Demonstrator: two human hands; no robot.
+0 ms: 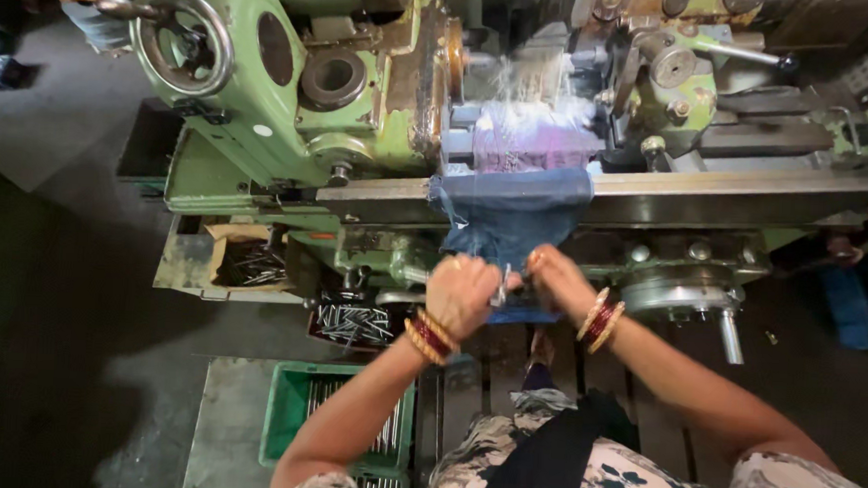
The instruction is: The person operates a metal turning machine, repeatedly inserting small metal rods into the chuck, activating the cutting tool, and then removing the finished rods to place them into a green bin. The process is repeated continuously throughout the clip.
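At the centre of the frame the person's two hands meet just below a blue cloth. The left hand is curled into a loose fist, its fingers folded inward around a small metal piece that glints between the two hands. The right hand has its fingers drawn together and bent toward the same piece, the tips touching it from the other side; what exactly the piece is cannot be told, as it is small and mostly covered. Both wrists carry red and gold bangles, and the bare forearms run down toward the lower edge of the frame, where patterned sleeves show.

The blue cloth hangs over the front rail of a green lathe, directly above the hands. Behind the cloth, in the upper middle, the working area is blurred and whitish. A handwheel sits at the upper left of the machine, and a second wheel with a handle lies just right of the right hand.

Left of the hands, a brown box holds dark metal bits, and below it a tray of shiny metal pins sits close to the left wrist. A green crate with more rods stands at lower left.
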